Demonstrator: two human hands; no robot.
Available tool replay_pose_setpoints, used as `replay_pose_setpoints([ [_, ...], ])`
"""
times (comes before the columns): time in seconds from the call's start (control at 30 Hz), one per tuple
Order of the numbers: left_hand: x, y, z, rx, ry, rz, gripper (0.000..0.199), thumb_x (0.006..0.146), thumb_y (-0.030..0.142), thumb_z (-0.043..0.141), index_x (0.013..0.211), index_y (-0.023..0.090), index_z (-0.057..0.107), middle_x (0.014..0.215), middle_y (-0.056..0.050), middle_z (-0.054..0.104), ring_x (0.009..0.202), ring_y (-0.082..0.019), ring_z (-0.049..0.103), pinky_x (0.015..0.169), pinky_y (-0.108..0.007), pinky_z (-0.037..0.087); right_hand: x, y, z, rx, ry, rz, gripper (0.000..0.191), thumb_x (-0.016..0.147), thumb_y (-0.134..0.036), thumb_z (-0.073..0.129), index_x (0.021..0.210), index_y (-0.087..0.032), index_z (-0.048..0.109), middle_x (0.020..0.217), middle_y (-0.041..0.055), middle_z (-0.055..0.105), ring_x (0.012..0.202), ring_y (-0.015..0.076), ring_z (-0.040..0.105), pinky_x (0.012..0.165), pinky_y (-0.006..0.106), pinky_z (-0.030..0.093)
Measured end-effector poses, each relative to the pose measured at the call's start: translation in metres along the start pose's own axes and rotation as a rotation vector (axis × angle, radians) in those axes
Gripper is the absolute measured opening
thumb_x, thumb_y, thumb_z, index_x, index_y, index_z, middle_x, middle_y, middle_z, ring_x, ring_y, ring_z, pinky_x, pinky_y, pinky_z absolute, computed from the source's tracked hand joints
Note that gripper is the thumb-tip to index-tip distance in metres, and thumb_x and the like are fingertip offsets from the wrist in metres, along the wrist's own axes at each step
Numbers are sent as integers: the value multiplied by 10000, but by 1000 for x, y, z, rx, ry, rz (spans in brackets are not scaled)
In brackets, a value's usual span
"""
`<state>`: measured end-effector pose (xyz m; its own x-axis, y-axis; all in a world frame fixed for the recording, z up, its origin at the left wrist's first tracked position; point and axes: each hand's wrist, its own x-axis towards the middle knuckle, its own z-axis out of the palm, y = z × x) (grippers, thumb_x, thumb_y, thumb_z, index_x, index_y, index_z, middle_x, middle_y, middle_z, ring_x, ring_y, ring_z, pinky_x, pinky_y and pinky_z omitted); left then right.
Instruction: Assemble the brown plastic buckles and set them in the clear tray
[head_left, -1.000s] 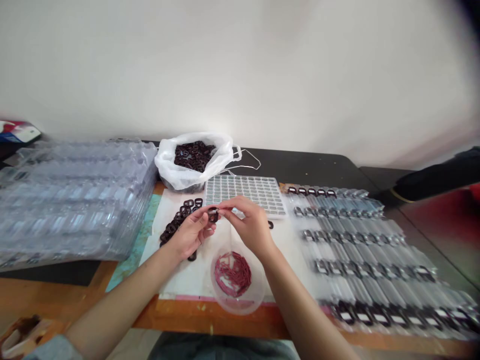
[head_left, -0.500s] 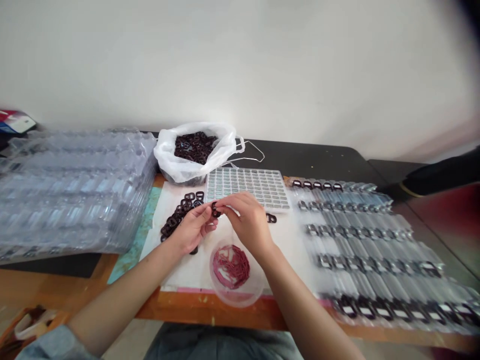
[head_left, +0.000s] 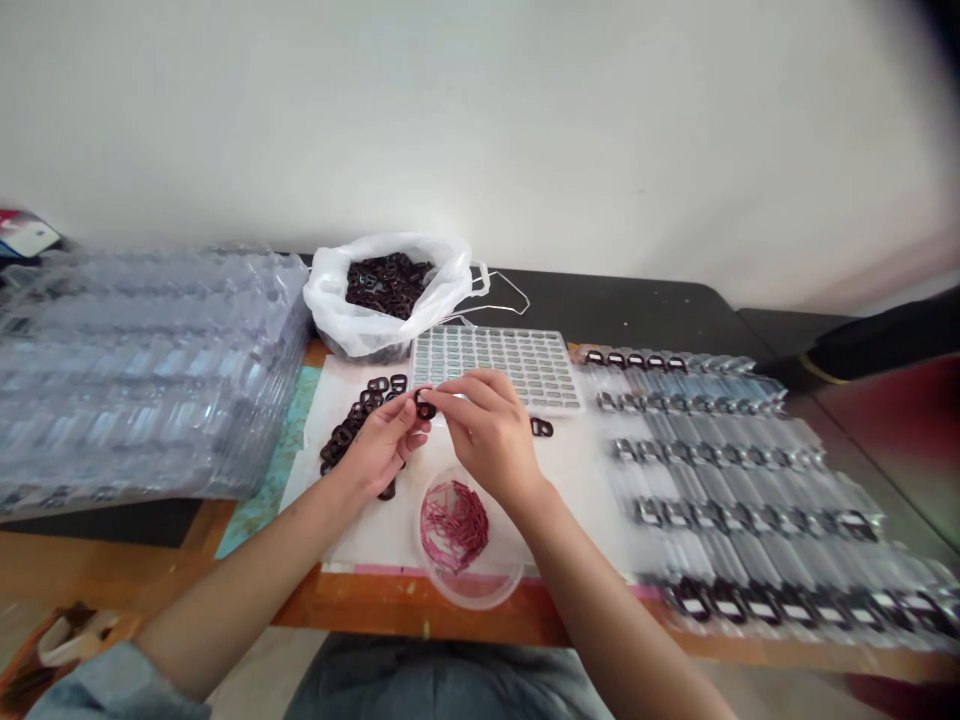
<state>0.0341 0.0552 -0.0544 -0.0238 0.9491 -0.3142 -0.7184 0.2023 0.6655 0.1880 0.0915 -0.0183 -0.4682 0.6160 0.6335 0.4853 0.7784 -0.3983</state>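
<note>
My left hand [head_left: 381, 447] and my right hand [head_left: 487, 427] meet above a white paper sheet [head_left: 375, 530]. Between their fingertips is a small dark brown buckle [head_left: 425, 406], pinched from both sides. Just left of my left hand, a loose line of similar buckles [head_left: 349, 425] lies on the paper. Another single buckle [head_left: 541, 428] rests to the right of my right hand. Below my hands stands a round clear plastic tub [head_left: 469, 565] holding a bundle of thin pink-red strips [head_left: 454, 525].
A white plastic bag [head_left: 326, 300] of dark buckles stands at the back. Behind my hands lies a grey moulded tray [head_left: 495, 368]. Stacked clear blister trays [head_left: 142, 380] rise at the left, and rows of filled blister packs [head_left: 720, 470] spread over the right.
Both hands have shifted slightly up the picture, still pinching the buckle together. The whole view has tilted slightly as my head moved.
</note>
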Motion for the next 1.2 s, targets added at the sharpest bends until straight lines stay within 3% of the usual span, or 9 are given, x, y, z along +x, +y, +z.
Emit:
replay_pose_setpoints([
  [0.2,0,3,0,-52,-12,25,468,527,333,963,909,161,754,671,26,656,560,-62,604,512,-112,536,-2,1,-1,-82,-140,-80,436,929,-52,425,1204,-244,704,1175,47,720,1145,244,560,962,405,505],
  [0.43,5,0,-6,-86,9,67,347,654,250,912,935,149,737,723,16,676,570,-58,605,504,-105,523,-2,-2,-2,-141,-215,-117,494,911,-15,398,1262,-234,668,1263,51,693,1282,253,523,1010,441,497],
  [0.63,9,-3,-10,-125,16,143,341,649,238,914,929,151,741,722,23,680,563,-53,609,529,-113,532,0,-9,-5,-178,-286,-157,548,894,22,361,1339,-179,610,1386,46,621,1353,271,473,1078,470,454],
  [0.8,2,0,-4,-111,-58,153,442,611,336,932,967,168,731,762,9,690,564,-57,595,497,-114,508,9,-24,-39,-119,-196,-92,548,902,-1,366,1349,-218,594,1369,65,624,1339,266,483,1094,490,439],
  [0.9,-1,2,0,-109,-57,126,397,628,284,929,938,165,713,819,-9,706,554,-51,573,479,-112,489,2,-46,-64,-40,-142,15,410,937,-75,407,1201,-241,672,1158,76,703,1127,239,621,982,419,505],
  [0.93,-1,2,1,-113,-59,121,370,637,261,924,918,162,705,832,-10,707,550,-46,565,479,-110,484,-3,-55,-69,-34,-205,55,360,939,-93,428,1132,-245,691,1052,66,720,1014,223,657,899,379,527],
  [1.0,-1,2,0,-124,-64,117,325,662,243,909,889,160,692,835,-4,701,543,-39,551,475,-105,470,-14,-70,-70,-76,-475,129,290,925,-88,460,1006,-231,698,871,44,715,793,188,673,706,308,509],
  [1.1,-1,2,0,-128,-67,115,298,701,250,885,909,162,690,836,0,695,542,-39,546,466,-103,454,-31,-81,-54,-210,-892,206,259,882,-27,480,956,-188,669,837,49,704,693,174,660,576,281,415],
  [1.2,-2,4,2,-126,-83,117,281,738,252,860,945,159,695,837,-1,693,539,-38,544,465,-109,448,-38,-76,-31,-278,-995,249,242,870,-25,499,999,-163,650,940,80,706,801,207,682,603,291,409],
])
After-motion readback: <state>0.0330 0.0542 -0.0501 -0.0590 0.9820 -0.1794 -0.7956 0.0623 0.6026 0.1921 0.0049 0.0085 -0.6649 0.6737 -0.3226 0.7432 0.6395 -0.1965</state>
